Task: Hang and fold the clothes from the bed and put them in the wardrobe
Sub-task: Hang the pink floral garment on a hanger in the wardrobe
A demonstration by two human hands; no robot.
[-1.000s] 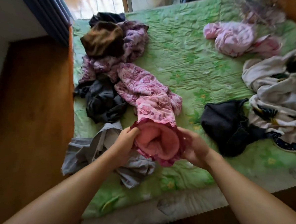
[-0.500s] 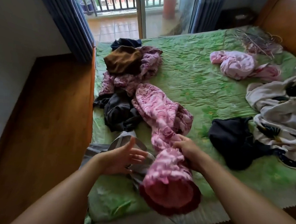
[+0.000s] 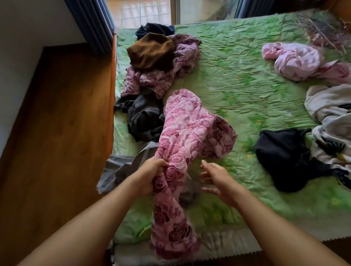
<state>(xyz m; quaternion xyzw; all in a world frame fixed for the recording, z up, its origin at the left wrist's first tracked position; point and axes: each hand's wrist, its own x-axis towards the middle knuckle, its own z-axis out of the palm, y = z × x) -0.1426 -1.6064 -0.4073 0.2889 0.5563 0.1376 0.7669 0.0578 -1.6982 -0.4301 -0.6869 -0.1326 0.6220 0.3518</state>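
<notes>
A pink quilted garment with a rose print lies lengthwise on the green bedspread, one end hanging over the near edge of the bed. My left hand grips it around the middle, fingers curled into the fabric. Just to the right of it, my right hand hovers with fingers spread and holds nothing. Under the garment lies a grey piece of clothing.
On the left of the bed sit a brown garment, a purple rose-print one and a dark grey one. A black garment, white printed clothes, a pink bundle and wire hangers lie to the right. Wooden floor on the left.
My left hand has taken hold of the pink garment, and my right hand has let go of it. The garment has been pulled toward me, its end now hanging over the bed edge.
</notes>
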